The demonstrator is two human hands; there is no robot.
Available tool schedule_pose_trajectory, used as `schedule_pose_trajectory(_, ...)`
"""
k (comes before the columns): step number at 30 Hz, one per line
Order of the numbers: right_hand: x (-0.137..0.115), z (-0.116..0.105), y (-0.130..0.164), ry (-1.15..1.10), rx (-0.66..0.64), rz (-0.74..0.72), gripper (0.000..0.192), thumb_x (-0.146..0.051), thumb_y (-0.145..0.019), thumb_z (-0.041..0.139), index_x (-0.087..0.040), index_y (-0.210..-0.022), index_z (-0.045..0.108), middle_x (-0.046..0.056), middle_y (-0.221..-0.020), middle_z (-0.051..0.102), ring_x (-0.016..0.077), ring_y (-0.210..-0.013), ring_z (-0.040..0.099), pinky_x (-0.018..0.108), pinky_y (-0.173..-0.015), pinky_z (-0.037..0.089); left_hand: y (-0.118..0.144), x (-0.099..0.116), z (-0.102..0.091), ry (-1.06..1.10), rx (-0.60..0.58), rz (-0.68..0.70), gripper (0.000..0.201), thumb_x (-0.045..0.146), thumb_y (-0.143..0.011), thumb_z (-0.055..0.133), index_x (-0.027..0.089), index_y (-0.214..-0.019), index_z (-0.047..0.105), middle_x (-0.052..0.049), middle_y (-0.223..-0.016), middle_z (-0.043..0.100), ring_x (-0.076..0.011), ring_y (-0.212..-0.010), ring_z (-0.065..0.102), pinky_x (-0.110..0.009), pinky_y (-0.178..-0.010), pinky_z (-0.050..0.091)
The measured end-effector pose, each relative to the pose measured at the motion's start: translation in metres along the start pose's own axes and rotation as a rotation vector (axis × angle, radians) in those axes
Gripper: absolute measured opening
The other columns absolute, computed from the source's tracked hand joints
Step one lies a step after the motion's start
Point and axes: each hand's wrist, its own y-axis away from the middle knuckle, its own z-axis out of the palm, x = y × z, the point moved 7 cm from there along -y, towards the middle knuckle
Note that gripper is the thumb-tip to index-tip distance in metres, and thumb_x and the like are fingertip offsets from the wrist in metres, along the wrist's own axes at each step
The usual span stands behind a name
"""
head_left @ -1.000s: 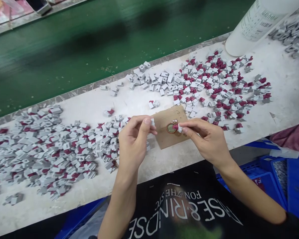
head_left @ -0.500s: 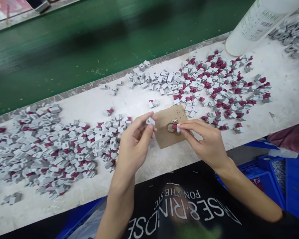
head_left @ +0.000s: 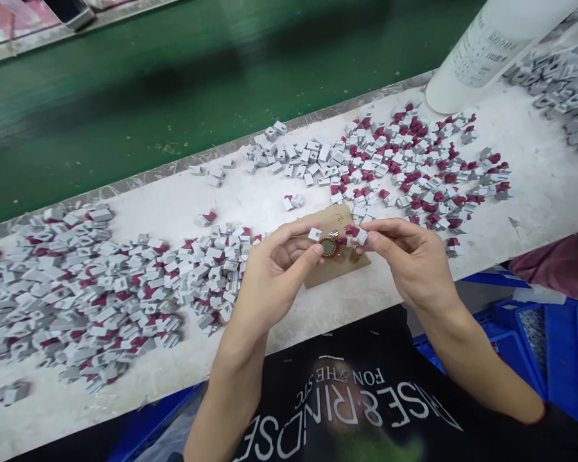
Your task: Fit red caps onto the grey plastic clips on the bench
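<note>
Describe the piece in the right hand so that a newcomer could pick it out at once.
Find the brown card on the white worktop. Over its right side, the right hand pinches a grey block with a maroon part at its left end. Maroon sets it apart from the second block in the left hand, where only grey shows.

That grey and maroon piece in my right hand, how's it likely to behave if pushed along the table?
The grey and maroon piece is probably stiff, given its squared-off grey end. It looks light: the right hand merely pinches it. Pushed, it would likely slide rather than roll, on its flat faces.
</note>
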Motion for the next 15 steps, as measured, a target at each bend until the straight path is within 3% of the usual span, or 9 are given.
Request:
schedule_pose_trajectory(4,-0.004,0.003,0.004,-0.023,-0.013,-0.02,0.014,-0.042,-0.098,0.096,-0.029,-0.104,0.093,0.003,-0.096,0.089,0.0214,-0.082,0.086,0.035,-0.075,0.075,-0.002,0.002,0.013,0.038,-0.027,-0.008,0.011,0.028,-0.101,0.088,0.021,-0.111,0.087,-0.005,-0.096,0.089,-0.02,-0.08,0.084,-0.034,-0.08,0.074)
schedule_pose_trajectory(10,-0.015,0.005,0.01,0.09,0.004,-0.098,0.016,-0.044,-0.103,0.09,-0.029,-0.107,0.092,0.005,-0.103,0.09,0.0242,-0.088,0.087,0.038,-0.078,0.076,-0.003,-0.005,0.026,0.111,-0.067,-0.037,0.019,0.035,-0.098,0.092,0.022,-0.111,0.089,-0.008,-0.102,0.091,-0.0256,-0.092,0.088,-0.041,-0.089,0.077)
schedule_pose_trajectory(15,-0.02,0.006,0.009,0.119,-0.007,-0.109,0.009,-0.037,-0.101,0.09,-0.029,-0.104,0.092,0.004,-0.099,0.09,0.0234,-0.086,0.086,0.036,-0.076,0.075,-0.002,-0.005,0.028,0.124,-0.082,-0.054,0.017,0.032,-0.099,0.092,0.021,-0.111,0.089,-0.008,-0.102,0.091,-0.0252,-0.092,0.088,-0.041,-0.089,0.077)
